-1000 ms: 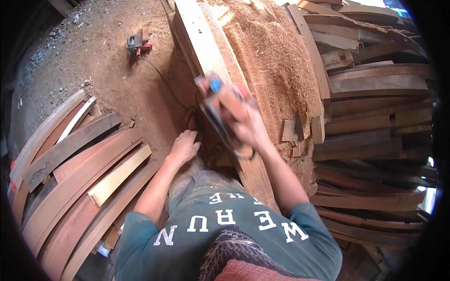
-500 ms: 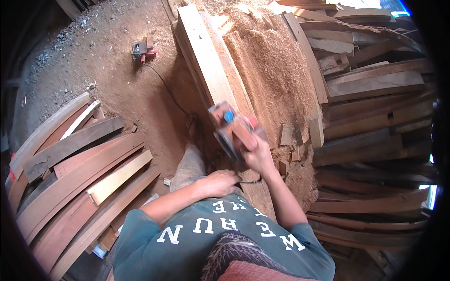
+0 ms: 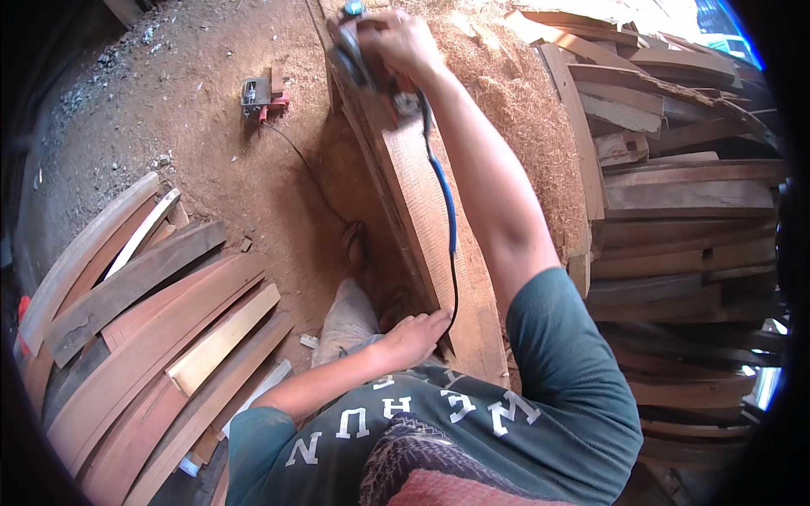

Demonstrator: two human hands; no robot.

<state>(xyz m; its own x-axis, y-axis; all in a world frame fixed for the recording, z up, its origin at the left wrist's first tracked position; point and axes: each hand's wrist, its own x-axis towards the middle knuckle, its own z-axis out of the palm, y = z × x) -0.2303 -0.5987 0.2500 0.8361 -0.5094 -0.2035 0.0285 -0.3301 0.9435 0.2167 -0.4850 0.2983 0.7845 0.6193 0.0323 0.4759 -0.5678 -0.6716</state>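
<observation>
My right hand (image 3: 403, 40) is wrapped round the handle of an electric planer (image 3: 359, 57). The planer stands at the far end of a long pale timber board (image 3: 419, 181), whose top face shows fine ripples. A blue and black power cord (image 3: 447, 194) trails from the planer along the board toward me. By the near end of the board, my left hand (image 3: 416, 336) has its fingers closed round this cord, close to my body. A thicker plank (image 3: 481, 337) lies beside the board on its right.
Another power tool (image 3: 265, 94), partly red, rests on the dirt floor at left with its cord leading toward my foot (image 3: 353, 240). Curved planks (image 3: 152, 337) lie piled at lower left. A tall timber stack (image 3: 688, 202) fills the right, beside heaped wood shavings (image 3: 515, 118).
My right hand has carried the planer from near my body to the far end of the board. The cord now stretches out along the board. My left hand has shifted slightly right.
</observation>
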